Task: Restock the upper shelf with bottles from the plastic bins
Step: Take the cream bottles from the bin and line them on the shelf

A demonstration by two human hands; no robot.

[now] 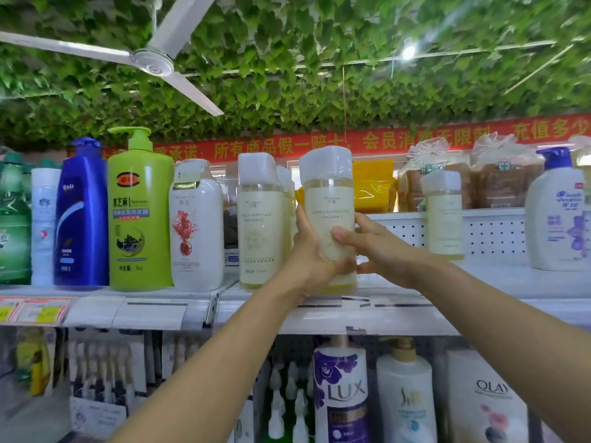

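Bottle [329, 215], gripped by both hands, beside matching bottle [260, 219].

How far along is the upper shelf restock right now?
Done: a matching camellia bottle already stands on the upper shelf. In hand: left hand and right hand grip another clear bottle at the shelf's front edge. Left: releasing it; bins aren't visible.

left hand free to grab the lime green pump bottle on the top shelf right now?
Probably not as things stand. The left hand is wrapped around the camellia bottle, which the right hand also holds. The lime green pump bottle stands unobstructed at the shelf front, so only the occupied grip blocks it.
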